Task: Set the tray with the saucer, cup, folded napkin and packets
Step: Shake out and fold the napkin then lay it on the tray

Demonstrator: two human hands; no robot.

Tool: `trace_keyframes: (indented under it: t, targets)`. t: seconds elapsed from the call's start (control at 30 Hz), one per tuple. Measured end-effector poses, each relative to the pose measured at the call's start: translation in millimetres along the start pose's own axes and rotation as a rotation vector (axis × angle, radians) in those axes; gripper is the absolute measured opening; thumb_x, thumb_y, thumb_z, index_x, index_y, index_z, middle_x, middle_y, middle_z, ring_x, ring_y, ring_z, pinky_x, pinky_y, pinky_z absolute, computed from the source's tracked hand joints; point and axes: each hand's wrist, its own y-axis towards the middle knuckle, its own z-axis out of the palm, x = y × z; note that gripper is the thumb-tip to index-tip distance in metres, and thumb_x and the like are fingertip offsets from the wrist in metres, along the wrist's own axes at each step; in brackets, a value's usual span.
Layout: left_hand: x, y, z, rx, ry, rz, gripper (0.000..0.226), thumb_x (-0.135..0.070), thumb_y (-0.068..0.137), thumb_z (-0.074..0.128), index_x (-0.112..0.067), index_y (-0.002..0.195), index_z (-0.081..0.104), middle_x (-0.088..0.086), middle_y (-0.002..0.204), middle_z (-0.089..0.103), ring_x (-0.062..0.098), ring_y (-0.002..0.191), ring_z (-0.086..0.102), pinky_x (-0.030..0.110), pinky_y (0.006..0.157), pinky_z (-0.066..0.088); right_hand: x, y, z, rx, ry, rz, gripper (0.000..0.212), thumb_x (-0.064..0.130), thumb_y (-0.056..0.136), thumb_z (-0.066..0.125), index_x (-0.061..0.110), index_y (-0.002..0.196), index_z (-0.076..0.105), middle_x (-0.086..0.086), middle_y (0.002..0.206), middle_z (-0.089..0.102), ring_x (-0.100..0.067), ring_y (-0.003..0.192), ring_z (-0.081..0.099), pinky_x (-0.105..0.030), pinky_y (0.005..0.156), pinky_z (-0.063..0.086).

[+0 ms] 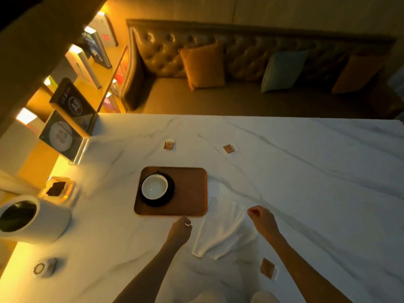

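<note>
Both hands, left [180,229] and right [261,218], are hovering loosely curled, holding nothing, flanking the napkin [220,230], its long axis running diagonally between them, below-right of the tray [192,193].

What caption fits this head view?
Cup and saucer on tray; both hands at the napkin; three packets off-tray.

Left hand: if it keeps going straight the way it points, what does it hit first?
Probably the near edge of the tray: the left hand points up-table at it, just short. Its height above the table is unclear.
</note>
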Motion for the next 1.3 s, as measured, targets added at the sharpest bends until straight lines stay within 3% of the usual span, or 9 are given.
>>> trace_keyframes:
  t: [0.13,0.33,0.43,0.6,0.8,0.93,1.1,1.2,1.3]
  targets:
    - [10.5,6.4,26.0,-0.003,0.022,-0.092,0.029,-0.020,0.095,0.053,-0.009,0.121,0.056,0.014,0.125,0.062,0.030,0.112,0.059,0.035,0.093,0.047,28.9,42.5,19.2,0.112,-0.128,-0.054,0.018,0.024,0.090,0.058,0.012,0.098,0.068,-0.008,0.099,0.071,-0.026,0.092,0.065,-0.035,0.080,0.051]
    - [20.9,17.5,59.6,0.014,0.012,-0.241,0.037,-0.027,0.093,0.058,-0.005,0.122,0.050,0.015,0.127,0.058,0.031,0.115,0.056,0.037,0.093,0.046,61.8,86.1,66.5,0.287,-0.311,-0.175,0.038,0.023,0.093,0.051,0.015,0.131,0.052,-0.008,0.134,0.056,-0.026,0.122,0.052,-0.037,0.099,0.044]
    - [23.0,21.0,69.8,0.025,0.074,-0.267,0.041,-0.028,0.090,0.061,-0.006,0.121,0.047,0.015,0.125,0.057,0.032,0.115,0.056,0.040,0.094,0.047,63.0,91.8,87.5,0.288,-0.415,-0.240,0.037,0.027,0.098,0.041,0.015,0.132,0.047,-0.011,0.130,0.055,-0.029,0.116,0.056,-0.040,0.093,0.048]
    - [28.5,23.8,81.2,0.097,0.149,-0.259,0.044,-0.023,0.085,0.065,-0.006,0.122,0.047,0.015,0.123,0.057,0.033,0.115,0.056,0.041,0.096,0.048,44.0,80.9,104.5,0.234,-0.433,-0.201,0.022,0.025,0.096,0.045,0.013,0.114,0.049,-0.011,0.114,0.057,-0.030,0.098,0.060,-0.037,0.076,0.050]
    - [31.5,24.4,79.7,0.124,0.181,-0.104,0.022,-0.009,0.086,0.053,0.001,0.105,0.058,0.020,0.114,0.061,0.035,0.105,0.058,0.041,0.089,0.049,30.3,71.4,79.8,0.185,-0.240,-0.114,0.013,0.019,0.091,0.055,0.011,0.101,0.056,-0.011,0.104,0.059,-0.025,0.088,0.060,-0.034,0.077,0.050]
    - [13.4,14.2,64.4,0.048,0.131,-0.042,0.020,-0.011,0.088,0.052,-0.006,0.107,0.055,0.016,0.116,0.052,0.034,0.103,0.055,0.037,0.088,0.047,33.6,66.7,37.6,0.130,-0.134,-0.209,0.010,0.018,0.088,0.062,0.013,0.093,0.055,-0.006,0.091,0.059,-0.019,0.075,0.058,-0.025,0.067,0.044]
    - [-33.5,9.3,20.6,-0.075,0.149,0.200,0.023,-0.016,0.091,0.053,-0.007,0.112,0.053,0.011,0.118,0.054,0.029,0.112,0.048,0.035,0.092,0.038,45.3,62.9,-34.4,0.007,-0.080,-0.297,0.028,0.007,0.086,0.061,0.013,0.113,0.056,-0.005,0.083,0.055,-0.018,0.075,0.055,-0.030,0.076,0.047]
    - [-79.4,0.3,-29.4,-0.090,0.101,0.418,0.008,-0.008,0.091,0.053,-0.011,0.097,0.047,0.007,0.091,0.053,0.023,0.083,0.050,0.039,0.078,0.044,68.6,68.9,-87.4,-0.069,-0.089,-0.371,0.024,0.010,0.089,0.060,0.009,0.113,0.061,-0.008,0.087,0.055,-0.016,0.074,0.053,-0.025,0.077,0.042]
    - [-146.5,-14.2,-92.5,-0.185,0.160,0.624,0.007,-0.011,0.095,0.051,-0.016,0.093,0.046,-0.002,0.082,0.051,0.018,0.074,0.050,0.021,0.066,0.040,113.5,68.9,-149.7,-0.175,-0.057,-0.441,0.023,0.016,0.091,0.059,0.006,0.111,0.063,-0.012,0.103,0.058,-0.017,0.085,0.053,-0.026,0.080,0.041]
